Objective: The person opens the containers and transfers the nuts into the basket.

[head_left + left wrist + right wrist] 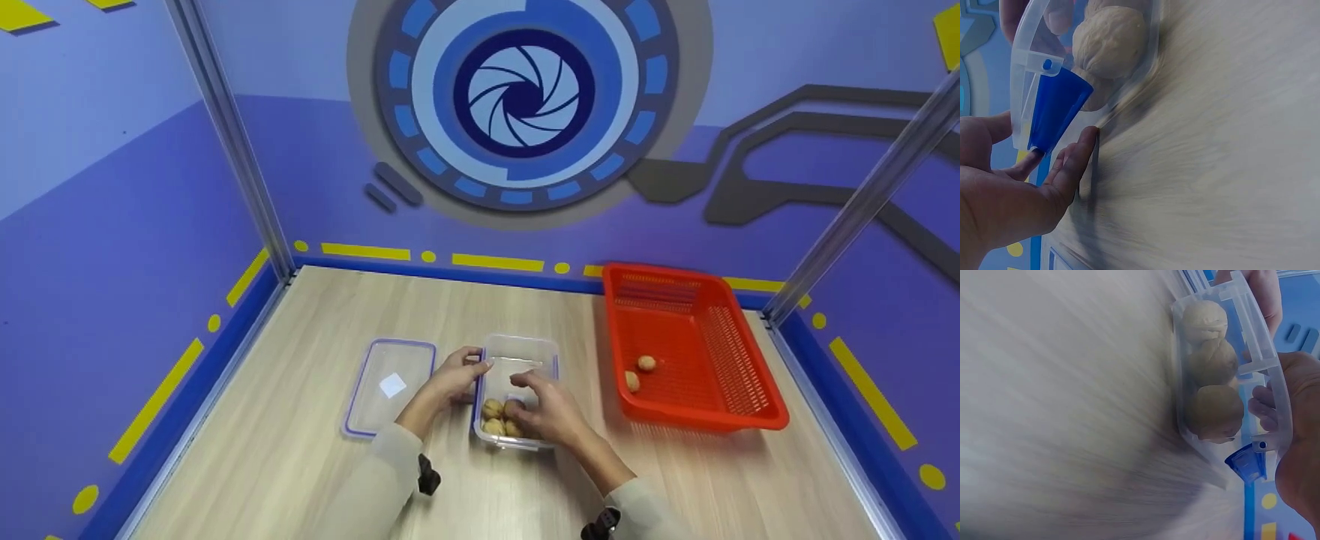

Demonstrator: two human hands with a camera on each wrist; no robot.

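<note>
A clear plastic food container point(517, 349) stands upright on the table with several walnuts point(493, 427) gathered at its near end. My left hand point(455, 376) holds the container's left side, thumb over the rim and fingers along the outside. In the left wrist view a blue clip point(1058, 109) hangs down close to those fingers. My right hand point(553, 409) reaches over the right rim into the container, index finger arched and thumb spread from it, right by the walnuts. Through the near wall in the right wrist view, its fingertips point(1264, 408) show beside a walnut point(1216, 413).
The container's clear lid point(367, 397) with a blue-purple edge and a white label lies to the left. At right stands a red plastic basket point(750, 360) with two walnuts point(646, 363) in it. Purple panels point(315, 172) wall the table at the back and sides.
</note>
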